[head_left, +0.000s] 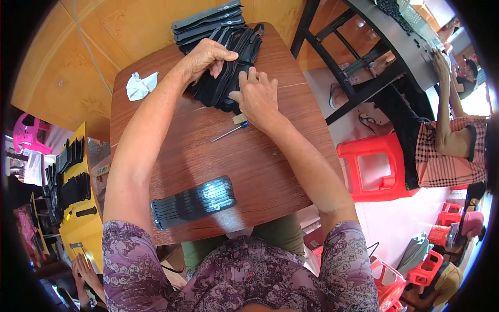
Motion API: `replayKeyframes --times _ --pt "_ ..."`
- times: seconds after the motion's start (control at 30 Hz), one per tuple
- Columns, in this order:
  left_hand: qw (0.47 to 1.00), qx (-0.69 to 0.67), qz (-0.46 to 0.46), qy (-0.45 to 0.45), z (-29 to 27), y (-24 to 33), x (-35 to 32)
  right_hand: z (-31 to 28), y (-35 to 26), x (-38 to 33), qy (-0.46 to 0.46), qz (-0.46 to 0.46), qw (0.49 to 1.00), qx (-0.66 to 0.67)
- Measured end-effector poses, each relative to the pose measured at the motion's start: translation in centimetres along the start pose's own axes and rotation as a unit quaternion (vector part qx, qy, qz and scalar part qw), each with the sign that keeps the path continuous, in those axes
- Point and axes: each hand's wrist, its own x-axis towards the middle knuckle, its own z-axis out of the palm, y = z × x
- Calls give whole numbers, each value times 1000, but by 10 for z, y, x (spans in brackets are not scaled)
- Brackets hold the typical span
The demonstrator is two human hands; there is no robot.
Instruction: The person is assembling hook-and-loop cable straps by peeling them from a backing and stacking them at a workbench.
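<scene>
A bunch of long black fabric pouches (210, 90) lies at the far side of the brown wooden table (182, 140). My left hand (206, 56) reaches over it with curled fingers, its thumb stretched along the upper edge of a pouch it grips. Just to the right and nearer, my right hand (255, 98) is bent over the same bunch, fingers closing on a pouch edge. What lies under its palm is hidden. Below the right hand rest a screwdriver (231, 131) with a blue handle and a small tan piece (239, 119).
A fanned stack of black pouches (192, 203) lies near the front edge; another stack (208, 23) stands against the wall. Crumpled white tissue (141, 86) is at left. A red stool (371, 169) and a seated co-worker (449, 151) are right; a yellow table (78, 208) is left.
</scene>
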Motion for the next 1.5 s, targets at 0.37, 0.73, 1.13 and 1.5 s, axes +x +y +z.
replayKeyframes --times 0.37,0.73,1.13,1.5 --pt "1000 21 -4 -14 0 -3 5 -13 -7 6 -79 26 996 27" --pt "892 438 -5 114 48 20 10 9 -8 -5 -54 7 997 -51" --pt "979 185 -80 18 16 23 12 7 -6 -2 0 -53 998 -42" --pt "991 120 -21 54 17 8 3 -8 58 49 70 195 958 200"
